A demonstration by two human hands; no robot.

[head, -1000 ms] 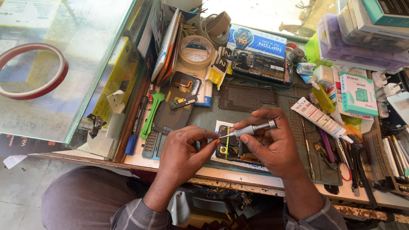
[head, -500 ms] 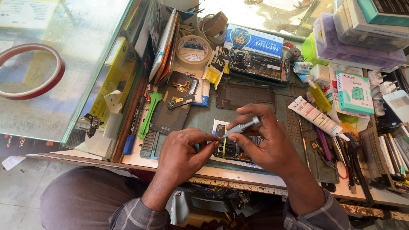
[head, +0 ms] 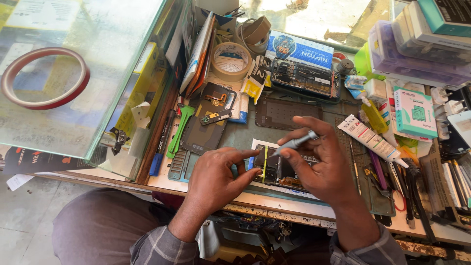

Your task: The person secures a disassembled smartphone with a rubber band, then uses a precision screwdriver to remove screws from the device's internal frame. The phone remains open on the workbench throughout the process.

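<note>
- opened phone (head: pixel 275 169), back cover off, dark insides with a yellow strip across, flat on a white sheet at the bench's front edge, partly hidden
- slim grey metal screwdriver (head: pixel 294 143), tilted, tip down-left on the phone's upper part

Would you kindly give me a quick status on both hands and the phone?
Left hand steadies opened phone by its edge. Right hand grips silver screwdriver, tip on phone. White tube lies just right, clear of the hands.
</note>
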